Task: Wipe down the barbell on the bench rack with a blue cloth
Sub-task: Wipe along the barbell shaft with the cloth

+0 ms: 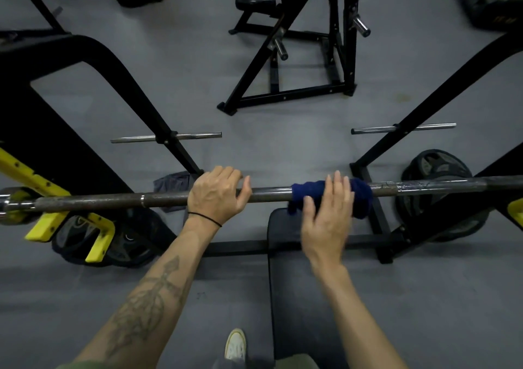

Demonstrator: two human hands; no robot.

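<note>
I'm looking down over the barbell (268, 194), which lies level across the view from left to right, its left end resting in the yellow hooks (42, 227) of the bench rack (158, 119). My left hand (216, 196) sits on the bar left of centre, fingers curled over the top and thumb hooked underneath, so it has a firm hold of the steel. A thin black band (205, 218) circles that wrist. The blue cloth (359, 196) is bunched around the bar to the right of centre. My right hand (329, 213) lies flat on it, fingers straight and slightly spread, pressing the cloth against the bar rather than closing round it. The black bench pad (285, 255) runs beneath the bar under that hand. Weight plates (435, 167) lean against the rack's right frame, and more plates (127, 244) lie on the floor under the left hooks. A grey rag (172, 181) lies on the floor just beyond the left hand
</note>
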